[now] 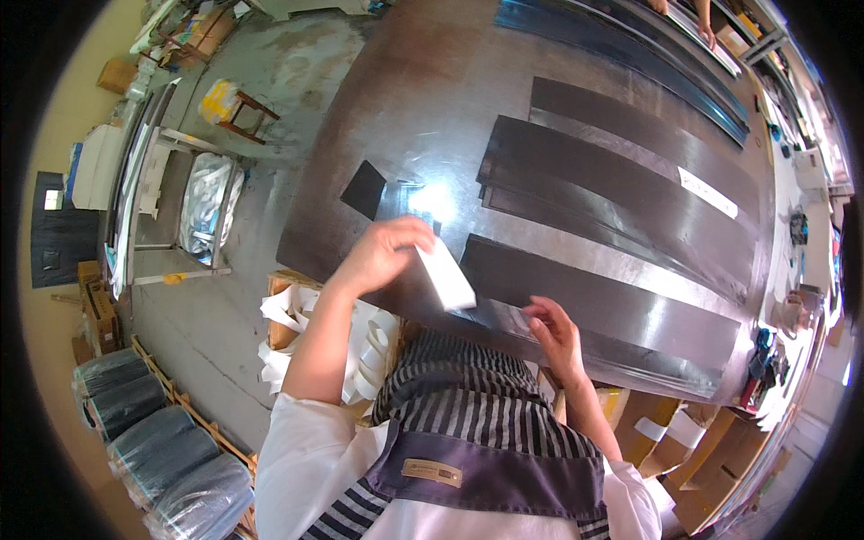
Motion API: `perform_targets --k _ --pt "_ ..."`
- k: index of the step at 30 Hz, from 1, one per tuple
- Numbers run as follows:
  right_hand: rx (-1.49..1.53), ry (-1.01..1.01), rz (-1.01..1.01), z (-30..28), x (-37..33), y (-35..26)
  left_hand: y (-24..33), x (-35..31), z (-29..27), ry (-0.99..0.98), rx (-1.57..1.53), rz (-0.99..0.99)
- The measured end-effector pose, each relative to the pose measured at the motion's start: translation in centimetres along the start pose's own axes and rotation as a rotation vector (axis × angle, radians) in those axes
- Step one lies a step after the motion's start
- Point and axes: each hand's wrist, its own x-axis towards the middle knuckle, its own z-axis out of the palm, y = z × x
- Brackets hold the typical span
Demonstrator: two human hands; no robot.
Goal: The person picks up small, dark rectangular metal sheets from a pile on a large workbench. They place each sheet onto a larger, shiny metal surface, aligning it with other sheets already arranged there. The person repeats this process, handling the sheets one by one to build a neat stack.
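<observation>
My left hand (387, 256) is closed on one end of a white strip (445, 279), which looks like paper or backing film and is slightly blurred. The strip slants down over the near edge of the metal table (360, 135). To its right, my right hand (556, 337) hovers at the table's near edge with its fingers bent and apart, holding nothing that shows. Just beyond that hand lies a long dark sheet strip (594, 297). Farther off are more dark strips (603, 175), some overlapping, one bearing a white label (707, 192). A small black square piece (364, 189) lies beyond my left hand.
Curled white offcuts (371, 346) fill a box below the table, left of my apron. Open cardboard boxes (684, 432) stand at lower right. Another person's hands (706, 27) work at the far right. Wrapped dark rolls (171, 441), a rack (171, 207) and a stool (243, 117) stand left.
</observation>
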Motion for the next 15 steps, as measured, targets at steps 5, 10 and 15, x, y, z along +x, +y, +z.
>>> perform_targets --k 5,10,15 --pt "0.487 -0.391 0.284 2.5 1.5 -0.6 2.7 -2.5 6.3 -0.317 -0.369 0.005" --pt "0.238 -0.166 0.24 3.7 1.2 1.1 1.0 -5.9 11.7 0.149 -0.905 -0.461" --pt "0.008 0.001 0.082 4.6 1.6 1.0 1.0 -8.3 13.8 0.005 -0.412 -0.558"
